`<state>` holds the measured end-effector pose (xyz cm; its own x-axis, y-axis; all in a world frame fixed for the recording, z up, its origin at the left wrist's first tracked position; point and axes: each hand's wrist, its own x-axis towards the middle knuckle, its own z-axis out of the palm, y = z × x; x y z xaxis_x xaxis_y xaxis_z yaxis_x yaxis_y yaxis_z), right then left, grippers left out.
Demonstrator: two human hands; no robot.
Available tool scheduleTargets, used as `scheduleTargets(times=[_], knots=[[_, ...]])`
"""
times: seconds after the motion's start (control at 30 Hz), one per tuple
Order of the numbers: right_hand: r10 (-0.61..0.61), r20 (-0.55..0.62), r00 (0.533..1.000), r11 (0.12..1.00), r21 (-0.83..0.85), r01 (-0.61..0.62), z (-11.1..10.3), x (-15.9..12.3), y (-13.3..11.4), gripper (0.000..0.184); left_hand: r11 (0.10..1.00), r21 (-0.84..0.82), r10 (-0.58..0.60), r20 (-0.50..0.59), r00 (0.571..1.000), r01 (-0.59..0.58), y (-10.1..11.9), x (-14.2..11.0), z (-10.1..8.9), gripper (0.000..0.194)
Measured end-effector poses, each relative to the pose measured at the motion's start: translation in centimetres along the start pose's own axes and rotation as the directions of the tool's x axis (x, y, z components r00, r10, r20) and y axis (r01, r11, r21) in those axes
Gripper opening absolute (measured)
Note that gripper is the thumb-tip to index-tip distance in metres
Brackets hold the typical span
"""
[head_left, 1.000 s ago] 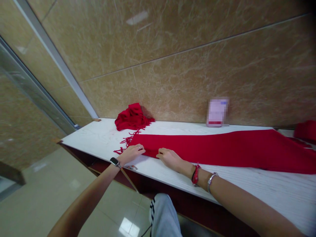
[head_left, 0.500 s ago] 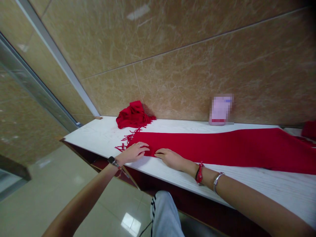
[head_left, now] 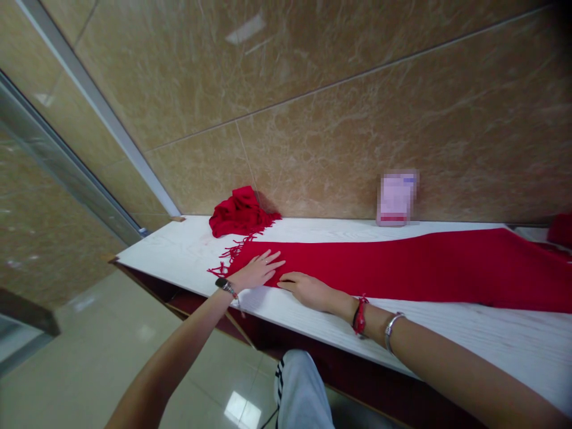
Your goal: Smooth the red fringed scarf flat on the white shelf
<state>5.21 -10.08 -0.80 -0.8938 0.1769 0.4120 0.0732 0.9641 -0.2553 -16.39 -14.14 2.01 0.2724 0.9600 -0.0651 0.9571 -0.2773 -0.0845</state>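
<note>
A long red scarf [head_left: 384, 268] lies spread lengthwise, its fringe [head_left: 223, 265] at the left end. My left hand [head_left: 257, 271] rests on the scarf near that fringe, palm down with fingers spread. At the scarf's near edge, just right of the left hand, my right hand [head_left: 308, 292] has its fingers and thumb closed on the cloth; the fingertips are partly hidden. Behind the fringed end sits a crumpled red scarf [head_left: 236, 211], touched by neither hand.
The white tabletop [head_left: 165, 250] runs along a tan tiled wall [head_left: 313, 149]. A blurred pink package [head_left: 396, 199] leans against the wall. More red cloth [head_left: 559, 231] lies at the far right. Beneath the top are open dark red shelves [head_left: 187, 301]. My knee [head_left: 299, 381] is close to the front.
My left hand has moved slightly right along the scarf, and its fingers have spread out flat. The right hand stays in nearly the same place at the edge.
</note>
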Motion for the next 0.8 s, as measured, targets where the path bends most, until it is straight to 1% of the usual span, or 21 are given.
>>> scheduleTargets(times=[0.03,0.07,0.13,0.23,0.3,0.33,0.4,0.47,0.5,0.53,0.57,0.63,0.67,0.73,0.8], knots=[[-0.004,-0.002,1.0,1.0,0.003,0.004,0.1,0.0,0.1,0.035,0.999,-0.038,0.028,0.042,0.999,-0.027,-0.1,0.6,-0.1,0.043],[-0.007,-0.003,1.0,1.0,0.006,0.007,0.2,0.0,0.1,0.035,0.998,-0.065,0.005,0.076,0.997,0.0,-0.4,1.2,-0.1,0.043],[-0.01,-0.006,1.0,1.0,0.013,0.01,0.4,-0.1,0.3,0.036,0.989,-0.078,-0.119,0.1,0.988,0.127,-1.5,2.2,-0.1,0.043],[-0.008,-0.002,1.0,1.0,0.015,0.008,0.5,-0.1,0.4,0.038,0.951,-0.047,-0.304,0.053,0.951,0.306,-3.4,3.3,0.0,0.047],[0.003,0.005,1.0,1.0,0.011,-0.003,0.5,-0.1,0.4,0.039,0.931,-0.031,-0.365,-0.007,0.931,0.365,-3.8,3.6,0.1,0.05],[0.011,0.008,1.0,1.0,0.01,-0.011,0.5,-0.1,0.4,0.04,0.929,-0.026,-0.369,-0.037,0.929,0.369,-3.7,3.7,0.2,0.05],[0.02,0.011,1.0,1.0,0.014,-0.02,0.5,-0.1,0.3,0.04,0.951,-0.023,-0.308,-0.062,0.949,0.307,-3.1,3.7,0.3,0.05],[0.021,0.012,1.0,1.0,0.024,-0.021,0.5,0.0,0.2,0.041,0.976,-0.031,-0.215,-0.033,0.976,0.214,-2.4,3.7,0.6,0.048],[0.022,0.014,1.0,0.999,0.027,-0.022,0.4,0.0,0.2,0.042,0.982,-0.039,-0.185,-0.011,0.983,0.185,-2.3,3.7,0.7,0.047],[0.027,0.017,0.999,0.999,0.028,-0.028,0.4,0.0,0.1,0.042,0.983,-0.045,-0.179,0.006,0.984,0.179,-2.5,3.7,0.9,0.046],[0.034,0.022,0.999,0.999,0.027,-0.034,0.3,0.0,0.1,0.042,0.979,-0.048,-0.199,0.014,0.98,0.2,-2.8,3.8,1.0,0.045],[0.047,0.033,0.998,0.998,0.026,-0.048,0.1,0.0,-0.1,0.042,0.952,-0.046,-0.301,0.007,0.953,0.301,-4.1,3.8,1.2,0.046],[0.053,0.04,0.998,0.998,0.026,-0.054,0.1,0.0,-0.1,0.041,0.93,-0.041,-0.367,-0.001,0.93,0.366,-4.9,3.6,1.2,0.046],[0.061,0.049,0.997,0.998,0.028,-0.062,-0.1,0.0,-0.2,0.041,0.867,-0.03,-0.499,-0.03,0.866,0.498,-6.6,3.1,1.0,0.048],[0.063,0.048,0.997,0.997,0.031,-0.065,-0.1,0.1,-0.2,0.041,0.804,-0.023,-0.594,-0.074,0.801,0.594,-8.1,2.2,0.5,0.05]])
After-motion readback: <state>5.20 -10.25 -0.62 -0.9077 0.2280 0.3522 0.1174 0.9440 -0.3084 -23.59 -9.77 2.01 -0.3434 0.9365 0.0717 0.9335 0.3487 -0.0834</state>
